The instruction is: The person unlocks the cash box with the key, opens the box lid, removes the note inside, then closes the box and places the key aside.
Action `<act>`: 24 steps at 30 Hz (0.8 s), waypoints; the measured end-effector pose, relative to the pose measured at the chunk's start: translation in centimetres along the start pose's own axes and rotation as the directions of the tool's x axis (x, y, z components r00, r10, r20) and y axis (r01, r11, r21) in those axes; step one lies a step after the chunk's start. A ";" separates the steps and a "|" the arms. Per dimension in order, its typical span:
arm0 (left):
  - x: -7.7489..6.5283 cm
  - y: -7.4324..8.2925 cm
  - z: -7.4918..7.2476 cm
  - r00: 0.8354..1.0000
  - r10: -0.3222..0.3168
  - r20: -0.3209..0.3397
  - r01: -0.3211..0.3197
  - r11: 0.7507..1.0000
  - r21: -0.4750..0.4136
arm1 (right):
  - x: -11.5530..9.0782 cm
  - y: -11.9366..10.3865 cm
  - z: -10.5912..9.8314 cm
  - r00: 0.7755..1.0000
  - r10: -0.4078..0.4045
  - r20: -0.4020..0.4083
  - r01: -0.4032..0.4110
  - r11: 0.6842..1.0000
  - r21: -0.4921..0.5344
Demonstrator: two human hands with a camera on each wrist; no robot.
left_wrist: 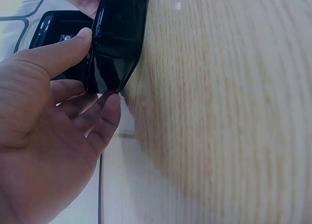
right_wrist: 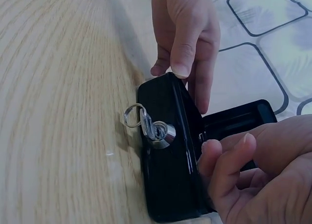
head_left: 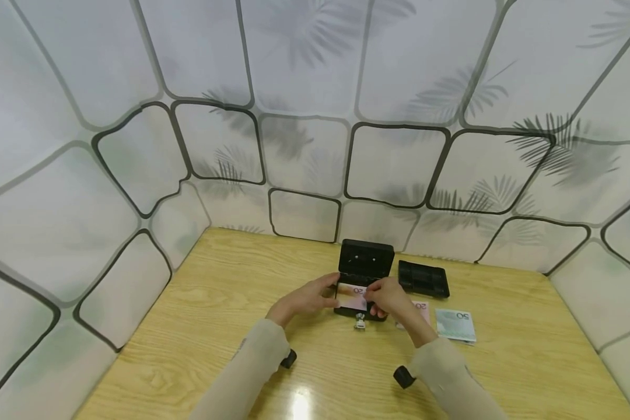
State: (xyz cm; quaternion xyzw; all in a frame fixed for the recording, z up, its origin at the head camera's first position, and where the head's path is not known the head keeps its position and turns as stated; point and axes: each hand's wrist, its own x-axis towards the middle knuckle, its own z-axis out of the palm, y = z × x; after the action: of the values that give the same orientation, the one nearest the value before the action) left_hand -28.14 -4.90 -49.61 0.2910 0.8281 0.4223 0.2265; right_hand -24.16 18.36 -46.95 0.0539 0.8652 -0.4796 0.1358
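A black cash box (head_left: pixel 367 255) stands on the table with its lid raised toward the wall. Inside its base lies a pinkish 20 banknote (head_left: pixel 350 297). My right hand (head_left: pixel 392 297) pinches this note near its right edge, over the right side of the box; the right wrist view hides the note behind the fingers. At the box's left side, my left hand (head_left: pixel 308 300) holds the box, thumb at the front rim and fingers along the side toward the back. From the lock on the front wall hangs a key (right_wrist: pixel 147 125) with a ring.
A black compartment tray (head_left: pixel 423 280) sits right of the box. Nearer, more 20 notes (head_left: pixel 423 310) lie partly behind the right forearm, beside a stack of greenish 50 notes (head_left: pixel 455 325). A patterned curtain (head_left: pixel 304 216) borders the wooden table (head_left: pixel 231 274) at the back and sides.
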 end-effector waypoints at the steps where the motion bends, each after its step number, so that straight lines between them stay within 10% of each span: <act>1: 0.0 0.0 0.0 1.000 0.001 -0.002 -0.001 1.000 -0.001 | 0.0 0.0 0.1 1.000 -0.002 0.000 0.002 1.000 0.003; 24: 0.2 -0.1 0.1 1.000 0.000 -0.003 -0.001 0.999 -0.046 | 0.0 0.0 0.6 0.994 0.101 0.035 -0.107 0.962 0.252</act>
State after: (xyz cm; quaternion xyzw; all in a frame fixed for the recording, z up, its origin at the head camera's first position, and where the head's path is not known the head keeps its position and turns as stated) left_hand -28.26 -4.80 -49.79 0.2853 0.8184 0.4418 0.2317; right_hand -24.09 17.89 -47.27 0.1109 0.7912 -0.5791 0.1623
